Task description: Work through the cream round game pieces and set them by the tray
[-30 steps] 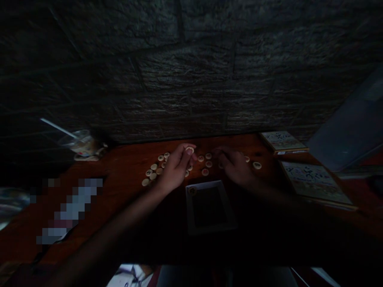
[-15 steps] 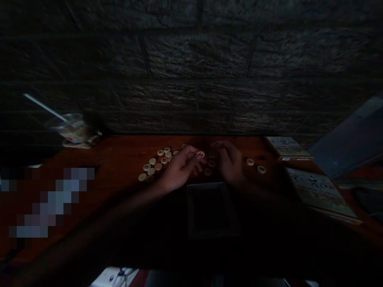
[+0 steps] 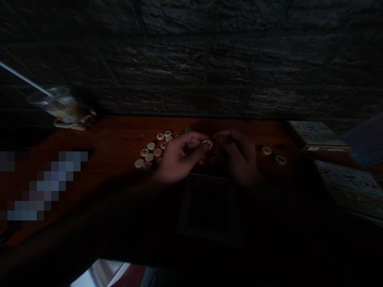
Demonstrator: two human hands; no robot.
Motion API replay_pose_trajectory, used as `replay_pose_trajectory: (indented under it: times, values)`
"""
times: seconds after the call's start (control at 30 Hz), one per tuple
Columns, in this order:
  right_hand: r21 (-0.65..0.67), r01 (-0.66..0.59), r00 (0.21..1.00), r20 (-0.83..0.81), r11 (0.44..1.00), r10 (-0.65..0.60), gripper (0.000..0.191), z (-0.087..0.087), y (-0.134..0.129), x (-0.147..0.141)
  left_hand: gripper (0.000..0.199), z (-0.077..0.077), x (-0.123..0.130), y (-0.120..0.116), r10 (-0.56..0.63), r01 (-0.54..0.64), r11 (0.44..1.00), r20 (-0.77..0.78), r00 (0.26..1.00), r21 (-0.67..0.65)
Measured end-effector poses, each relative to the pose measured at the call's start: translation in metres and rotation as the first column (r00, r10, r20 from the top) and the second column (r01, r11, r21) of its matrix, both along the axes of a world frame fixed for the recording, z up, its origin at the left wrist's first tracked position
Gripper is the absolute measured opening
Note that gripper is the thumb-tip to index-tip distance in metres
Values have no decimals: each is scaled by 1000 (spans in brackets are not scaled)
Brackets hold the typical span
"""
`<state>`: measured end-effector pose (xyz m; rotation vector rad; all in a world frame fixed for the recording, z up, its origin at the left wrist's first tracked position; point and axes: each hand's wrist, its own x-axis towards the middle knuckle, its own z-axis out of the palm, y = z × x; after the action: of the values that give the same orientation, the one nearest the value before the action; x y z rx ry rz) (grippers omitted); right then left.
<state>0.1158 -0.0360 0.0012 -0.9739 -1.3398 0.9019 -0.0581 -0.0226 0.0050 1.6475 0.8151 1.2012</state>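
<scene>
The left hand (image 3: 175, 161) pinches a round, pale disc with a red mark (image 3: 207, 144) between its fingers, above the table's middle. The right hand (image 3: 243, 159) is curled beside it; whether its fingers grasp anything, I cannot tell. One disc is lifted, while many loose pale discs (image 3: 157, 152) lie flat at left, some blank, some dark-marked, and two more (image 3: 266, 150) at right. The shallow rectangular box (image 3: 184, 207) sits near, its inside too dark to read. Reddish-brown, faintly glossy wood-like table (image 3: 119, 133); rough stone-like wall (image 3: 179, 59) behind.
</scene>
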Motion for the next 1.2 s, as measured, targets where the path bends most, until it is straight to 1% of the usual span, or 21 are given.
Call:
replay_pose_trajectory:
  times: [0.1, 0.17, 0.27, 0.4, 0.6, 0.67, 0.73, 0.83, 0.9, 1.07, 1.2]
  values:
    - [1, -7, 1000, -17, 1000, 7, 20, -1, 3, 1, 30, -1, 2, -1, -67, 79, 982, 74, 995, -173]
    - [-16, -58, 998, -7, 998, 58, 19, -3, 6, 2, 30, -1, 2, 0, -63, 83, 968, 92, 994, -237]
    - [-37, -136, 989, 45, 990, 138, 19, -5, 8, 2, 28, -1, 0, 1, -48, 77, 959, 111, 993, -274]
    - [-72, -108, 989, 95, 991, 115, 23, -4, 9, 2, 27, -1, -3, 3, -37, 73, 954, 128, 991, -291]
    - [-254, -102, 993, 26, 962, 112, 32, 2, 7, 1, 31, 0, -2, 2, 17, 28, 944, 132, 991, -330]
    - [-254, -94, 995, 18, 963, 102, 32, 2, 7, 1, 34, 0, -1, 2, -4, 44, 947, 124, 992, -318]
    - [-229, -89, 996, 0, 969, 92, 32, 0, 7, 2, 37, -2, -1, 3, -30, 61, 959, 113, 993, -277]
    - [-197, -116, 993, -10, 974, 116, 32, -3, 8, 2, 41, -5, -2, 4, -49, 66, 977, 90, 995, -201]
    - [-184, -136, 990, 5, 974, 139, 31, -4, 10, 3, 41, -8, -3, 5, -52, 65, 982, 82, 995, -175]
    - [-235, -183, 982, -4, 955, 187, 33, 1, 11, 3, 42, -12, -4, 7, -73, 84, 986, 81, 994, -146]
    - [-237, -195, 980, -22, 952, 195, 34, 3, 10, 3, 43, -10, -4, 8, -83, 94, 985, 81, 993, -145]
